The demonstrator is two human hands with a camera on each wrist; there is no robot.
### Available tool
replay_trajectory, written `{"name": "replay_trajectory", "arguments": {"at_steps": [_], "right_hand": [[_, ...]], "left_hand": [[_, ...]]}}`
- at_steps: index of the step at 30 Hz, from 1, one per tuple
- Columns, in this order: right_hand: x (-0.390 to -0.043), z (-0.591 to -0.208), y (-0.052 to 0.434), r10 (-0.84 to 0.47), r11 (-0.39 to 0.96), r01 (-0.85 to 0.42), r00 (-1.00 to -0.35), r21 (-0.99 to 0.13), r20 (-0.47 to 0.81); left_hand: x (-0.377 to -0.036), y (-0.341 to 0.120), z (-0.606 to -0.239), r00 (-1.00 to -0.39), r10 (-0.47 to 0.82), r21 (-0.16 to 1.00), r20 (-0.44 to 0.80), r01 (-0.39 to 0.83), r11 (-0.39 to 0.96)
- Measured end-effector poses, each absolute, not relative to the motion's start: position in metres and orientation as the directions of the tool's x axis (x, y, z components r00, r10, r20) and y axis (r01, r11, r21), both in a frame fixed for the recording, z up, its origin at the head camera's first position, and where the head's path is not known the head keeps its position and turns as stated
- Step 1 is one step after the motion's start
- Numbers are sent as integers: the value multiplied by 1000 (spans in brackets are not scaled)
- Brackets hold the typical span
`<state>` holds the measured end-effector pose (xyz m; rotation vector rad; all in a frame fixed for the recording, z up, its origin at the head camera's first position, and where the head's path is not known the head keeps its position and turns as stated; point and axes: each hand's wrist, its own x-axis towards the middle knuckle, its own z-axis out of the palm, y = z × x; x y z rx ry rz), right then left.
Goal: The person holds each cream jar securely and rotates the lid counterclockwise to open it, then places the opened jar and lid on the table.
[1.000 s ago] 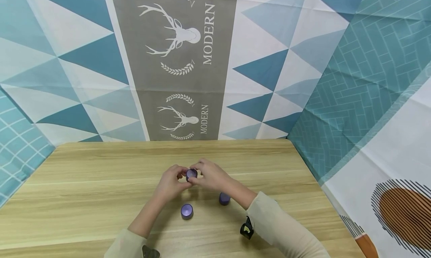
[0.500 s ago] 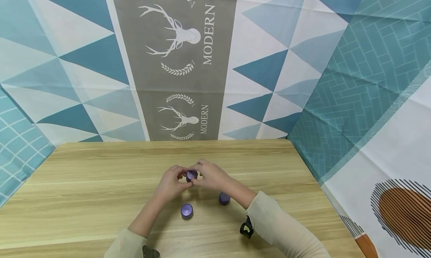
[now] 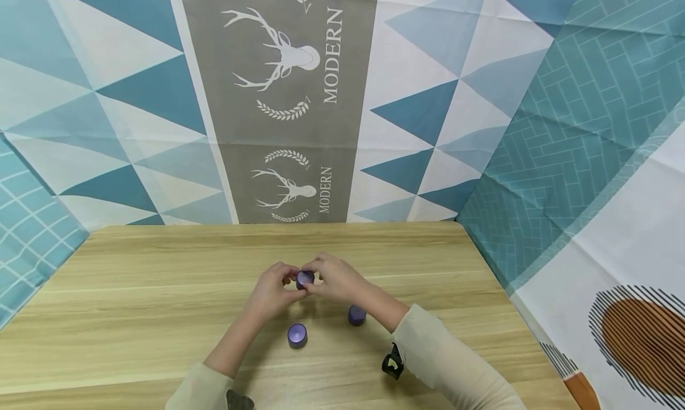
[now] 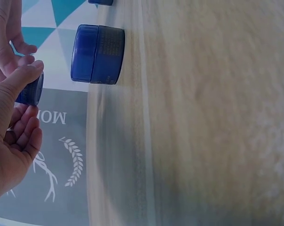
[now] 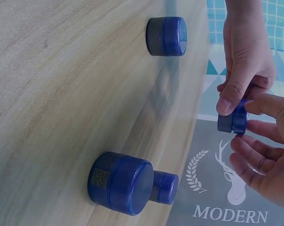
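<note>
Above the table, both hands hold a small round screw-top jar (image 3: 305, 279), purple in the head view and blue in the wrist views. My left hand (image 3: 270, 291) pinches its darker lower part, thumb (image 5: 230, 96) across its side. My right hand (image 3: 337, 279) grips the lid end between thumb and fingers. Nearest to the hands on the table stand two similar jars, one front centre (image 3: 297, 336) and one beside the right forearm (image 3: 357, 315). In the right wrist view, a large-looking jar (image 5: 121, 182) partly hides another jar (image 5: 164, 187).
The wood-grain table (image 3: 160, 303) ends at a patterned cloth backdrop (image 3: 289, 184). Another cloth (image 3: 588, 220) hangs along the right side. Black wrist devices (image 3: 393, 362) sit under the cream sleeves (image 3: 455, 362). A jar's edge (image 4: 100, 2) shows at the top of the left wrist view.
The held jar and the right fingers on it have shifted very slightly; the lid's angle looks a little different. Both hands keep their grip, and the jars on the table have stayed put.
</note>
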<state>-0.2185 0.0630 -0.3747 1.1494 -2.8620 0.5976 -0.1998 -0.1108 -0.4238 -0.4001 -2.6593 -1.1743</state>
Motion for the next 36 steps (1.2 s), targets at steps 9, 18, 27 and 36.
{"name": "replay_trajectory", "arguments": {"at_steps": [9, 18, 27, 36], "right_hand": [[-219, -376, 64, -671, 661, -671, -729, -336, 137], [-220, -376, 64, -628, 696, -631, -767, -344, 136], [-220, -376, 63, -667, 671, -666, -734, -327, 128], [-220, -377, 64, -622, 705, -617, -775, -350, 114]], "left_hand": [[-199, -111, -424, -944, 153, 690, 291, 318, 650], [-200, -109, -423, -946, 152, 690, 288, 315, 651], [-199, -110, -424, -949, 148, 689, 277, 303, 658], [-200, -110, -428, -942, 139, 685, 307, 320, 655]]}}
